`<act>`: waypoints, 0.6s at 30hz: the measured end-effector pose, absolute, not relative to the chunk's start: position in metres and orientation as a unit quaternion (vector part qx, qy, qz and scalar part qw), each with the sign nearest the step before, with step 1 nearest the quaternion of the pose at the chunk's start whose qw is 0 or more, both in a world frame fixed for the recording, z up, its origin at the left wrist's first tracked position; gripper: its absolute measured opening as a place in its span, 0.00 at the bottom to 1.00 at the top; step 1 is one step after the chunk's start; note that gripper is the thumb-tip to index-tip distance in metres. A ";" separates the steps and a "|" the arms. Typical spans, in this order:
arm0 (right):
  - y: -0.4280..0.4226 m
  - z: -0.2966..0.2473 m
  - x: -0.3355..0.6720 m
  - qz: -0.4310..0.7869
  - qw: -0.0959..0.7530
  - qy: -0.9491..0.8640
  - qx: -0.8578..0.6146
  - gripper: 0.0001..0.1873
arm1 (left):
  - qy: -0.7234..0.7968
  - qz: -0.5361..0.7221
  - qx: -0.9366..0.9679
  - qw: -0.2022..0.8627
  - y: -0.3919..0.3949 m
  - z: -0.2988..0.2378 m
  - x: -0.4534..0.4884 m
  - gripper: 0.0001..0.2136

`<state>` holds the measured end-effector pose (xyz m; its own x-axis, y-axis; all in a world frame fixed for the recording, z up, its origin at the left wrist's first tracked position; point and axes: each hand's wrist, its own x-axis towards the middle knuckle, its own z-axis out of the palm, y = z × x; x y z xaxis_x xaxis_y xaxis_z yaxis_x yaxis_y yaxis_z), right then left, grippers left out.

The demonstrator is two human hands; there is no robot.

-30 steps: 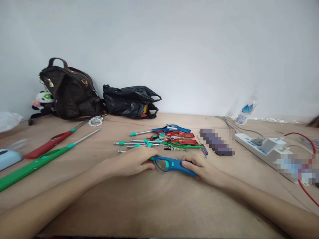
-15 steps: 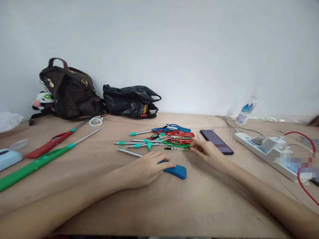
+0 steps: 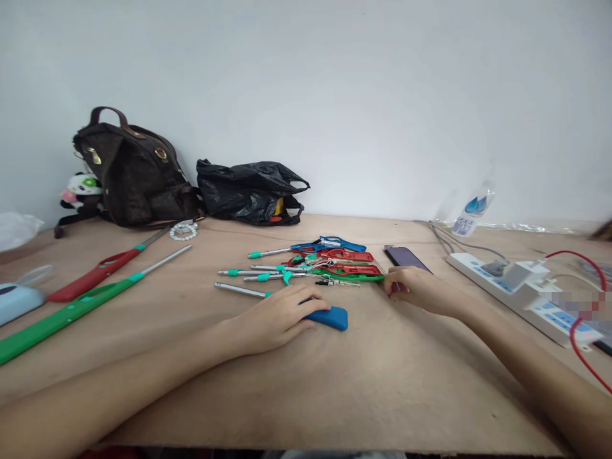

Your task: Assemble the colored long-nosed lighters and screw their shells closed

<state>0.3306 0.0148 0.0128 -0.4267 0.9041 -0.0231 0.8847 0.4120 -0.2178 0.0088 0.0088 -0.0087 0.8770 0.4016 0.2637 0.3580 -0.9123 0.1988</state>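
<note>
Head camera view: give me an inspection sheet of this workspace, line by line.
Surface: brown tabletop, small dark mark at front right.
Job's things: blue lighter, nozzle pointing left; beyond it, opened lighters, wires exposed.
Clutter: phone, partly hidden; bracelet; red lighter and green lighter at left.
Hands: left hand gripping the blue lighter from above; right hand closed on what looks like a screwdriver.
Cables: red cable and grey cable at the power strip.
Surroundings: pale wall; backpack, black bag, bottle.
</note>
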 end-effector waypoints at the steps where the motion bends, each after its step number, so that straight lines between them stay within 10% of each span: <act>1: 0.015 0.012 0.330 0.099 0.050 -0.841 -0.530 0.10 | 0.196 0.157 0.965 0.069 0.009 -0.009 0.009 0.13; 18: 0.013 0.000 0.327 0.016 0.029 -0.866 -0.499 0.09 | 0.215 0.152 0.965 0.006 0.011 -0.010 0.008 0.14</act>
<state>0.3267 0.0131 0.0005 -0.5009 0.8648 0.0340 0.8629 0.5021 -0.0568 0.0083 0.0108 -0.0102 0.8617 0.4165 0.2899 0.4126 -0.9076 0.0776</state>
